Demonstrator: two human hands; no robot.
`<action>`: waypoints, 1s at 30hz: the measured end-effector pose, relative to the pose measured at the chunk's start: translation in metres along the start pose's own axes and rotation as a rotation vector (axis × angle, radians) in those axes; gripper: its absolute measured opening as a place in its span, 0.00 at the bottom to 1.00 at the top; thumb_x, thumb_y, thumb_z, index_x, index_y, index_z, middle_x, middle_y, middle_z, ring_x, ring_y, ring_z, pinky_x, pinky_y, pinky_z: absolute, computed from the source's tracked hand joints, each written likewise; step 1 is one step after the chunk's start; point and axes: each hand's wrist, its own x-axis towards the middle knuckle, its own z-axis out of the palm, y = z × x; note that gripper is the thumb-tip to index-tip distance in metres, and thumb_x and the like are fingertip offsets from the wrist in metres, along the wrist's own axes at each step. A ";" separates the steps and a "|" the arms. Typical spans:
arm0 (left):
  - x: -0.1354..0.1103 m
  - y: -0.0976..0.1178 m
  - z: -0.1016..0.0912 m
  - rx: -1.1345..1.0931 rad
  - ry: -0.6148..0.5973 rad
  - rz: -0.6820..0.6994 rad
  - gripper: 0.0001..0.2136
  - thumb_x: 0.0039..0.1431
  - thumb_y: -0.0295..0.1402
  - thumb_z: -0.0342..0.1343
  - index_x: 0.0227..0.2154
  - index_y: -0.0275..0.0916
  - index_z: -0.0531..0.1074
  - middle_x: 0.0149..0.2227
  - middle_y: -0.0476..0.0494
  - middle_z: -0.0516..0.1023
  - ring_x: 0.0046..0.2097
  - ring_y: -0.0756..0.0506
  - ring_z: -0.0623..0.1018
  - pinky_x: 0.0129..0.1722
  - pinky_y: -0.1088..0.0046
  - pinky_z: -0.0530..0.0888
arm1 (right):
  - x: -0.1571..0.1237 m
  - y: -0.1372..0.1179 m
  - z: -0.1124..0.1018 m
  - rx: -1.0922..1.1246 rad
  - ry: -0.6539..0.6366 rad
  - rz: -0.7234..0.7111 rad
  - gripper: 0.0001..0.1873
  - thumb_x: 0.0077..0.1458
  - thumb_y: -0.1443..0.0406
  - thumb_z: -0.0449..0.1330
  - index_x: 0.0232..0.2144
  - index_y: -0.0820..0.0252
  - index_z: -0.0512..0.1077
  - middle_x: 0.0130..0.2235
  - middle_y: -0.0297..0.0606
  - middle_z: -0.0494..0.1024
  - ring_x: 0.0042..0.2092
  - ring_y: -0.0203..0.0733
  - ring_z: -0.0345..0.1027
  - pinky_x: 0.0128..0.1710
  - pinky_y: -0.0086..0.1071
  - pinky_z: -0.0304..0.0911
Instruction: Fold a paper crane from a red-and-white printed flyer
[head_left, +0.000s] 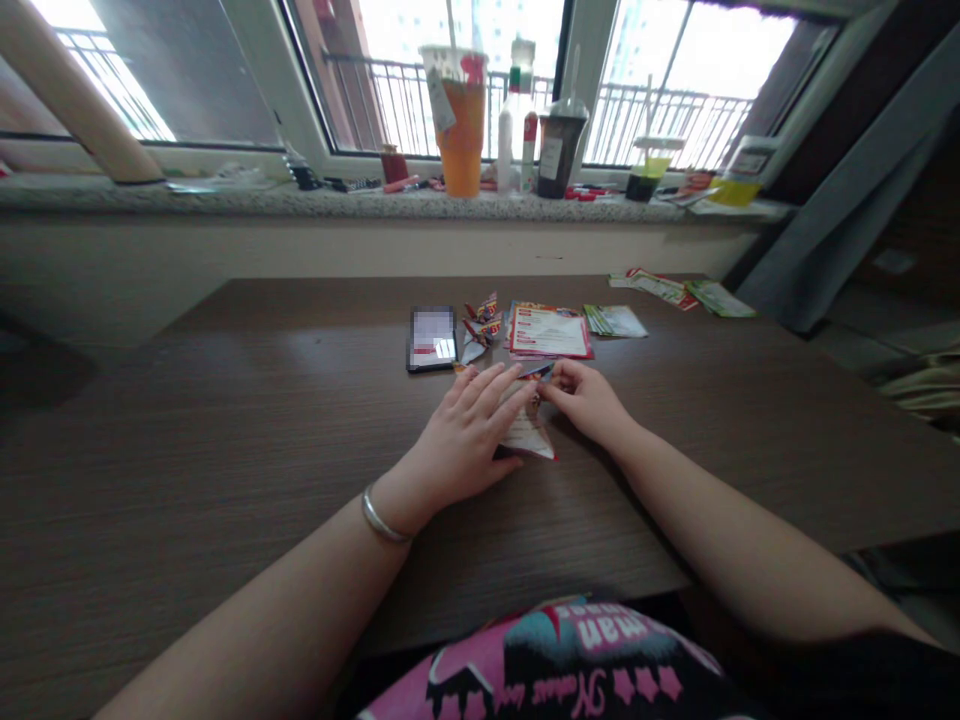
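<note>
A printed paper sheet [529, 434], partly folded, lies on the brown table under my hands. My left hand [472, 425] rests flat across it with fingers stretched out, hiding much of the paper. At the sheet's upper right, my right hand [586, 400] pinches a folded edge between thumb and fingers. Just beyond my hands are small folded paper pieces [484, 322] with a colourful print. Beside these, a stack of printed cards with red borders [551, 330] lies flat.
A phone [433, 338] lies left of the folded pieces. Green packets [615, 321] lie to the right, and more papers [660, 288] sit at the table's far right. On the windowsill stand a tall orange drink cup [459, 130], a dark cup [559, 150] and bottles.
</note>
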 end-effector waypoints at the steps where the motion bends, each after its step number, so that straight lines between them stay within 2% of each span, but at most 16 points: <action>1: 0.000 0.000 0.001 -0.007 0.002 -0.009 0.40 0.52 0.41 0.61 0.64 0.37 0.51 0.67 0.36 0.52 0.67 0.36 0.53 0.66 0.51 0.48 | 0.000 -0.001 0.001 0.053 -0.001 0.014 0.15 0.49 0.55 0.61 0.23 0.57 0.63 0.21 0.28 0.67 0.25 0.34 0.60 0.26 0.28 0.56; 6: 0.000 -0.001 0.003 -0.016 0.043 -0.040 0.43 0.50 0.43 0.62 0.65 0.35 0.49 0.66 0.34 0.55 0.66 0.36 0.54 0.67 0.50 0.44 | -0.003 -0.006 0.003 0.104 -0.015 0.030 0.17 0.47 0.54 0.63 0.22 0.57 0.61 0.20 0.27 0.64 0.23 0.33 0.56 0.24 0.28 0.54; 13: 0.000 0.000 0.005 -0.049 0.038 -0.039 0.47 0.47 0.45 0.64 0.65 0.36 0.45 0.64 0.34 0.60 0.65 0.35 0.57 0.66 0.48 0.42 | -0.010 -0.017 0.001 -0.110 -0.034 -0.111 0.06 0.50 0.62 0.60 0.28 0.58 0.68 0.24 0.30 0.70 0.26 0.34 0.62 0.28 0.29 0.60; 20: 0.003 0.000 0.000 -0.107 0.057 -0.087 0.46 0.50 0.41 0.62 0.66 0.36 0.42 0.61 0.33 0.63 0.62 0.37 0.63 0.65 0.47 0.44 | -0.013 -0.021 0.000 -0.126 -0.023 -0.153 0.06 0.50 0.61 0.61 0.28 0.57 0.69 0.24 0.30 0.72 0.26 0.34 0.63 0.28 0.29 0.61; 24: 0.004 0.000 -0.002 -0.122 0.059 -0.123 0.43 0.51 0.39 0.61 0.66 0.36 0.43 0.56 0.34 0.70 0.57 0.38 0.69 0.64 0.48 0.48 | -0.013 -0.021 0.000 -0.057 -0.018 -0.147 0.06 0.50 0.61 0.61 0.28 0.57 0.70 0.26 0.31 0.74 0.27 0.35 0.65 0.29 0.29 0.62; 26: 0.004 0.000 -0.003 -0.117 0.060 -0.136 0.42 0.52 0.38 0.60 0.65 0.36 0.45 0.54 0.35 0.71 0.55 0.38 0.71 0.63 0.50 0.54 | -0.012 -0.021 0.000 -0.029 -0.024 -0.137 0.06 0.49 0.61 0.61 0.28 0.57 0.70 0.26 0.31 0.74 0.27 0.35 0.65 0.30 0.30 0.63; 30: 0.004 0.000 -0.004 -0.127 0.071 -0.138 0.40 0.52 0.37 0.60 0.65 0.39 0.48 0.52 0.35 0.71 0.52 0.37 0.72 0.52 0.56 0.69 | -0.012 -0.018 0.000 0.007 -0.022 -0.118 0.07 0.50 0.60 0.62 0.27 0.57 0.70 0.27 0.32 0.74 0.27 0.35 0.65 0.30 0.31 0.63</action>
